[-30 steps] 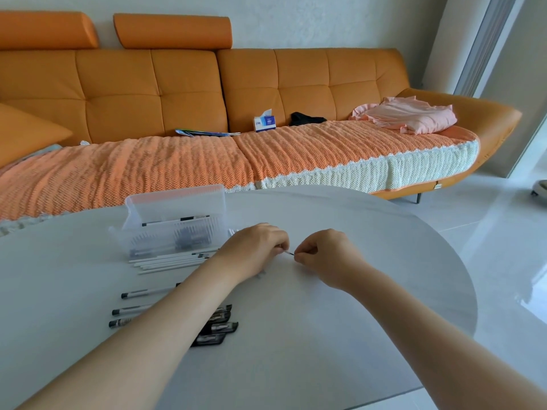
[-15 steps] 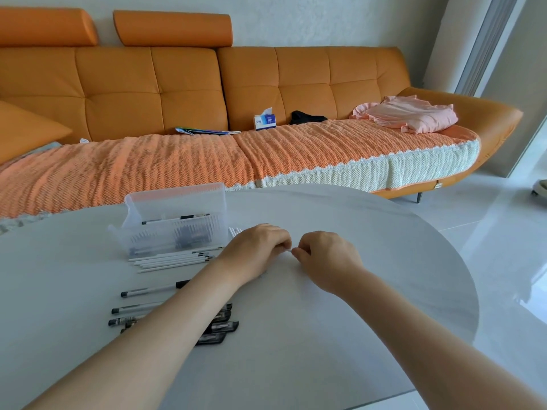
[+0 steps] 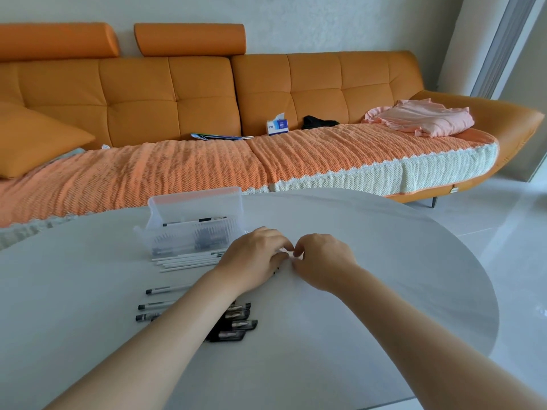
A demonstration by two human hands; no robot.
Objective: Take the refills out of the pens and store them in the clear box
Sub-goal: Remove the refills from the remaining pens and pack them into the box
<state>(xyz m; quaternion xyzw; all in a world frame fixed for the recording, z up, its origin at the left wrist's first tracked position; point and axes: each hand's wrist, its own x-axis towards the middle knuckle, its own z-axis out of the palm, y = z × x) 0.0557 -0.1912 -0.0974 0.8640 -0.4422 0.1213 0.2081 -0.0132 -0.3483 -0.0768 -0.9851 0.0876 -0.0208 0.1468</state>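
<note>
My left hand (image 3: 254, 255) is curled round a pen (image 3: 283, 250), which is almost wholly hidden in the fist. My right hand (image 3: 322, 261) meets it fingertip to fingertip and pinches the pen's near end. The clear box (image 3: 192, 232) stands open behind my left hand, its lid (image 3: 195, 204) tilted up and thin parts lying inside. In front of the box lie several white barrels (image 3: 189, 260). Nearer me, three pens (image 3: 165, 290) lie side by side, partly under my left forearm. Several black caps (image 3: 236, 321) are beside them.
The round grey table (image 3: 384, 276) ends in a curved edge at the right, with pale floor beyond. Behind it runs an orange sofa (image 3: 177, 93) with a tissue box (image 3: 277, 125) and a pink garment (image 3: 423, 118) on it.
A second ago a thin refill tip showed in the gap between my hands. My right hand has moved left and the gap has shut.
</note>
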